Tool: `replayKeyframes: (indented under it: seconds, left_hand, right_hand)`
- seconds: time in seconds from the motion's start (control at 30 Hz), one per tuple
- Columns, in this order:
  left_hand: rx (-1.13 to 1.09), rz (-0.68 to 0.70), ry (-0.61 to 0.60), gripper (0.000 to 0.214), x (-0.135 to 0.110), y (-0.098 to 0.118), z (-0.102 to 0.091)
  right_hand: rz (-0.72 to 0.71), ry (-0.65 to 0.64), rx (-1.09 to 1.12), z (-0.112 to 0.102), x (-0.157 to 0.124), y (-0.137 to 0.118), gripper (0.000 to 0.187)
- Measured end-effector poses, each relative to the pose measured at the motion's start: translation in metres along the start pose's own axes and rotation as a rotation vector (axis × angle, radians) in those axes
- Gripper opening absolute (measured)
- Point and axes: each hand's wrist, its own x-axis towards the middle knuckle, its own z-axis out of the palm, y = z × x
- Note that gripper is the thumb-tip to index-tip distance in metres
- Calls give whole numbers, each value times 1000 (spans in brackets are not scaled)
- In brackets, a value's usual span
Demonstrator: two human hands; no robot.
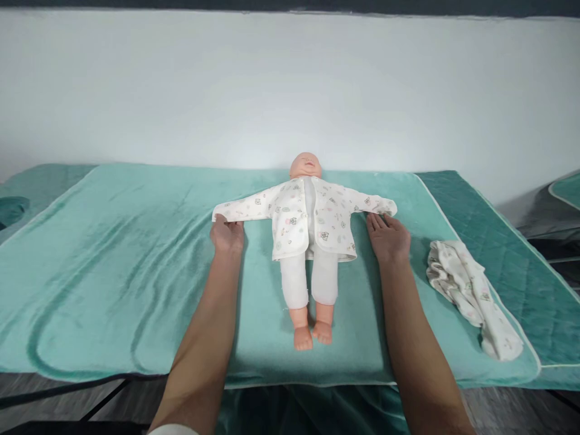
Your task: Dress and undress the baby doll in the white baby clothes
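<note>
White wall (290,90) fills the background behind a padded bench (512,254) with a quilted dark-teal top. A lighter teal towel (113,260) is spread over most of it and hangs just over the near edge. A baby doll (309,254) lies face up on the towel at the middle, head toward the wall, bare feet toward the person, arms out to both sides. It wears an open white printed jacket (290,220) over white leggings. A crumpled printed cloth (471,290) lies on the towel, well apart to the right.

The left hand (228,234) is at the cuff of one sleeve, its fingers (224,222) bent onto the cloth; whether they pinch it cannot be told. The right hand (387,237) lies flat on the towel, fingers (378,219) stretched out and holding nothing, their tips touching the other sleeve's end.
</note>
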Motion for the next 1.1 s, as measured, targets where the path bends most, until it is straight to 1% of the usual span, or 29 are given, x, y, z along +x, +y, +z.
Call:
replayKeyframes:
  seconds: [0.07,0.17,0.23,0.3,0.37,0.43,0.5,0.53,0.57,0.6,0.63,0.7,0.77,0.87,0.97,1.03,1.1]
  left_hand:
    - [93,71,1,25,2,0,-4]
    - [214,181,76,25,4,-1,-10]
    - [264,251,139,29,2,-1,-13]
    - [394,368,160,31,-2,0,-15]
    - [570,528,127,32,-11,0,-15]
    - [695,668,37,32,-19,-1,-14]
    - [764,744,-84,30,-25,-3,-12]
    - [794,757,-140,28,-27,-4,-12]
    - [826,752,-185,26,-27,-5,-11]
    - [857,734,-213,24,-26,-6,-11]
    - [885,706,-230,22,-25,-7,-11]
    - [920,639,-242,21,-21,-9,-11]
    - [940,598,-252,21,-19,-10,-10]
    - [989,628,-301,22,-24,-11,-10]
    - [1031,682,-394,21,-39,-12,-9]
    - [1034,700,-465,19,-55,-12,-9]
    - [1016,711,-549,15,-74,-11,-10]
  right_hand:
    - [-128,56,-126,-14,8,2,26]
    - [-323,154,-372,-27,20,6,41]
    - [-436,247,-586,-27,25,8,54]
    - [-516,307,-750,-21,29,8,62]
    - [-576,271,-860,-12,31,5,64]
    - [-613,150,-1009,-4,30,2,62]
    - [-602,6,-1280,-1,27,-1,59]
    - [-573,-38,-1426,-1,25,-1,60]
    - [-535,-54,-1558,-2,23,-2,62]
    - [-495,-41,-1660,-3,21,-2,64]
    - [-462,-3,-1715,-5,19,-3,67]
    - [-424,73,-1757,-8,15,-3,71]
    - [-406,118,-1765,-9,11,-4,70]
    - [-415,128,-1768,-10,-2,-3,67]
    - [-502,79,-1774,-16,-29,-1,64]
    - [-625,35,-1822,-25,-54,-2,59]
    - [-772,31,-1909,-38,-82,-6,52]
